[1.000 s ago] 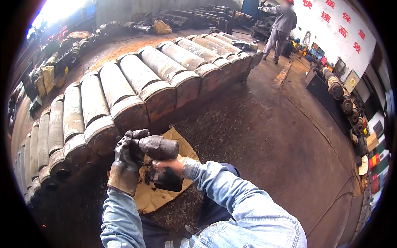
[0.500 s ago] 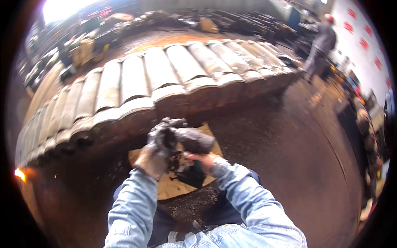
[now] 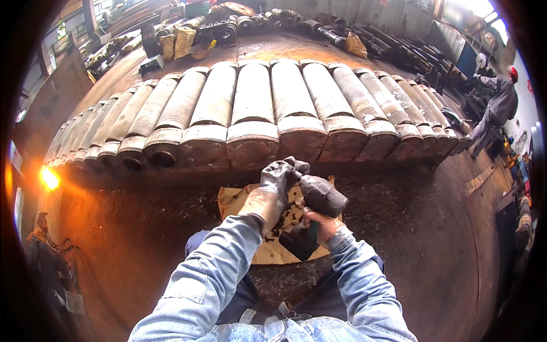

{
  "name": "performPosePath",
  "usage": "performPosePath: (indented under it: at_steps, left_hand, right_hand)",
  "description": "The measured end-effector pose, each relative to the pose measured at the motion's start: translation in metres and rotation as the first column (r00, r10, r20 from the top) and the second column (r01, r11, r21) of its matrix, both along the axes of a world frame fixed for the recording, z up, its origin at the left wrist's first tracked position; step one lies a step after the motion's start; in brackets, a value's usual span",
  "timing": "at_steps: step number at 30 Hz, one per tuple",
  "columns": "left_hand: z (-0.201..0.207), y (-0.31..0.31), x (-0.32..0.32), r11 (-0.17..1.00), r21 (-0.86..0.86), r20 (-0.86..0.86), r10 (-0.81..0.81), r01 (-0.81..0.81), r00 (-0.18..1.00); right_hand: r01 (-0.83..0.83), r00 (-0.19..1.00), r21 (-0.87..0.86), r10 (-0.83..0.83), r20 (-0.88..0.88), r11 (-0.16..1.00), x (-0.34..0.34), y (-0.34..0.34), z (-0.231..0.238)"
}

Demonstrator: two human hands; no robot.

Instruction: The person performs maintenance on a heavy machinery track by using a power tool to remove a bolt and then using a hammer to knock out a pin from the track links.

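Note:
My right hand (image 3: 326, 227) is bare and wrapped round the grip of a dark, grimy cordless impact wrench (image 3: 323, 195), its battery base hanging below. The nose of the tool points up and left toward my left hand (image 3: 276, 185). A black-coated glove covers that hand, and its fingers are closed at the tool's front end. What they grip there is hidden. Below both hands a sheet of brown cardboard (image 3: 232, 200) lies on the floor, with small dark pieces (image 3: 292, 218) scattered over it.
A long row of thick metal cylinders (image 3: 252, 94) stretches across in front of me. At the left glows a bright orange flame or spark (image 3: 50, 178), above dark equipment with cables (image 3: 48, 256). A person in a red helmet (image 3: 496, 102) stands far right. Pipes (image 3: 393, 48) lie behind.
The view has swung left, so the cylinders, cardboard and my hands sit farther right. Both hands keep hold at the tool, and more of the glow at the left shows.

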State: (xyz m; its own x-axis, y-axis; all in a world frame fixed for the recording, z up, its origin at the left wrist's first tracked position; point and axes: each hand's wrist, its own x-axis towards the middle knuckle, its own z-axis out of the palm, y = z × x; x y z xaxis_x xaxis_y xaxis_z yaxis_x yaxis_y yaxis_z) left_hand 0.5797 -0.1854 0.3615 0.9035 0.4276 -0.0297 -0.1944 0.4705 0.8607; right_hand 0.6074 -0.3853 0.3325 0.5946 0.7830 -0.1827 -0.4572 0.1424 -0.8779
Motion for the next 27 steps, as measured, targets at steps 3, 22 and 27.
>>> performPosePath:
  at_steps: [3,22,27]
  left_hand:
    - [-0.041,0.032,0.019,0.603,0.79,0.12,0.03,-0.113,0.992]
    - [-0.013,0.021,0.021,0.959,-0.283,-0.193,-0.029,-0.028,0.981]
    - [-0.015,0.022,0.013,0.974,-0.208,-0.166,-0.126,0.09,0.978]
  right_hand:
    - [-0.025,1.0,-0.006,0.025,0.015,1.0,0.002,0.005,-0.003]
    - [-0.024,0.994,0.012,0.025,-0.106,1.0,0.005,0.012,-0.003]
    - [0.007,0.993,0.02,-0.005,-0.117,1.0,0.008,0.012,-0.016]
